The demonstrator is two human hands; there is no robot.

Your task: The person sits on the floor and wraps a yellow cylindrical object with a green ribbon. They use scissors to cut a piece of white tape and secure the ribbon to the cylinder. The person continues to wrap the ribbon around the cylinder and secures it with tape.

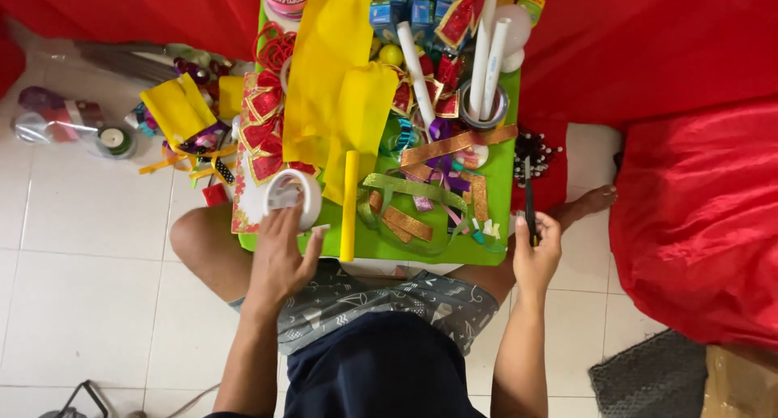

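Nearest me: my lap, then left hand (279, 252), fingers resting on a white tape roll (285, 198) at the near-left corner of the green board (454, 252); palm hides part of the roll, so whether it's actually gripped I can't tell. Right hand (535, 252) clenched on a black-handled tool (528, 199) just off the board's near-right corner; blade type unclear. Yellow tube (349, 206) overhangs near edge. Board's packed w/ ribbons; bare floor tiles left of it. Silver ring (484, 110) at far right holds white tubes (489, 57).
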